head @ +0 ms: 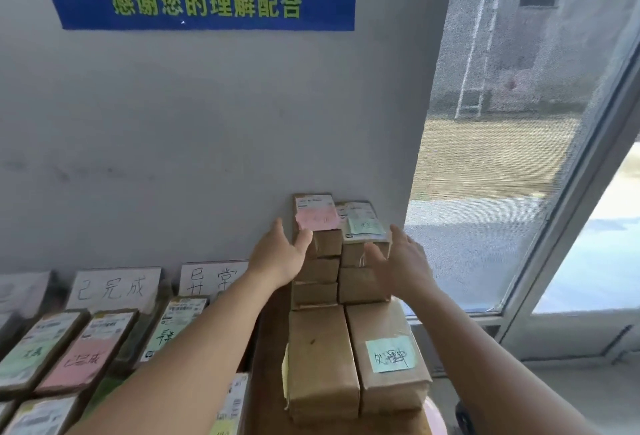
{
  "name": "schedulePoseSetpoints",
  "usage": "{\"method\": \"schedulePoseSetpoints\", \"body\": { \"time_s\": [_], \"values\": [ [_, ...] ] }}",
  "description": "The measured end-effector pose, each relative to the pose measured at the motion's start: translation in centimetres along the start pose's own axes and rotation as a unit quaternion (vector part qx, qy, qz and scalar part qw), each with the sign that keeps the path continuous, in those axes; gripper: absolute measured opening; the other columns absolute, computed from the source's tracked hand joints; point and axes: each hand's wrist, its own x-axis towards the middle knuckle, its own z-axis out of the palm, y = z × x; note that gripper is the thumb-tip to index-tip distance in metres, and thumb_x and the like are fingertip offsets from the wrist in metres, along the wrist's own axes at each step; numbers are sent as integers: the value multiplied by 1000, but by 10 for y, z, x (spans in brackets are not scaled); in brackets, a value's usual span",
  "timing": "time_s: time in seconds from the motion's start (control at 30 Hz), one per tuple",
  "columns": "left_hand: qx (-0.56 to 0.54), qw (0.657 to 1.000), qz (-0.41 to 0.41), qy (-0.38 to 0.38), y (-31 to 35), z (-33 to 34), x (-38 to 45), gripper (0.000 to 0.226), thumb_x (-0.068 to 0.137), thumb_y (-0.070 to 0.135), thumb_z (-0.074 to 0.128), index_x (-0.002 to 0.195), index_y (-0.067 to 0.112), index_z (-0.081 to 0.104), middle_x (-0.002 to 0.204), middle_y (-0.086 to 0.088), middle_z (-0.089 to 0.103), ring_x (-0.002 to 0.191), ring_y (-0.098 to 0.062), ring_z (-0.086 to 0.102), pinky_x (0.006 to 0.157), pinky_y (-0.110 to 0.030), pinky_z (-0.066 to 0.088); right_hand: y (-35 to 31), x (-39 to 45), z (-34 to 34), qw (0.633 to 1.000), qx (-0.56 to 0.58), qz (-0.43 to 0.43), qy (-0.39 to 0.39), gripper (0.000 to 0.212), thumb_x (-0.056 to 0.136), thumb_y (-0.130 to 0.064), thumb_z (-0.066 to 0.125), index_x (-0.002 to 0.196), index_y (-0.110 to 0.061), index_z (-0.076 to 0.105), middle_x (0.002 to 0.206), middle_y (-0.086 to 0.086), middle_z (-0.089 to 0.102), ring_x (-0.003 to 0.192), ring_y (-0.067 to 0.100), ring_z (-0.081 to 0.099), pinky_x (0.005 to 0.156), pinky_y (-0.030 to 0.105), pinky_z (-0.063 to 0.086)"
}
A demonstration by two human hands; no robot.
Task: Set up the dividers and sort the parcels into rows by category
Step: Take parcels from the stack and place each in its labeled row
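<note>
Both hands reach out to two tall stacks of brown parcels [341, 261] by the wall. The left hand [278, 254] is spread open and touches the left side of the stacks. The right hand [403, 261] is open too, flat by the right side. More parcels [356, 362] lie in front. To the left, white dividers [114, 287] with writing stand behind rows of parcels [69, 348] on the desk [266, 382].

Two hands at the stacked parcels by the wall

The left hand [282, 256] and right hand [403, 263], fingers straight, flank two tall parcel stacks [341, 254]; handwritten divider cards [114, 287] stand behind labelled rows of parcels [69, 351] at left.
</note>
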Motion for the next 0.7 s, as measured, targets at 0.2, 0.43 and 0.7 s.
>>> {"method": "schedulePoseSetpoints", "body": {
  "time_s": [0.2, 0.43, 0.7],
  "values": [
    [-28, 999, -38, -11, 4, 8, 25, 77, 94, 63, 27, 150, 11, 21, 154, -10, 29, 139, -29, 30, 112, -41, 26, 9, 33, 18, 997, 58, 48, -2, 41, 91, -45, 45, 117, -14, 45, 117, 13, 57, 112, 30, 42, 89, 40, 38],
    [-52, 998, -27, 4, 3, 17, 32, 57, 98, 52, 30, 122, 8, 57, 117, -14, 61, 109, -29, 55, 92, -36, 43, 15, 45, 27, 997, 62, 35, -9, 38, 94, -44, 41, 109, -11, 51, 102, 14, 63, 99, 33, 53, 79, 39, 44],
    [-136, 990, 40, 22, 4, 10, 10, 48, 98, 53, 30, 131, 26, 50, 120, 6, 59, 106, -13, 52, 84, -25, 42, 9, 30, 23, 988, 146, 0, 55, 33, 94, -41, 43, 112, -16, 56, 104, 9, 66, 95, 32, 57, 76, 37, 42]
  ]
}}
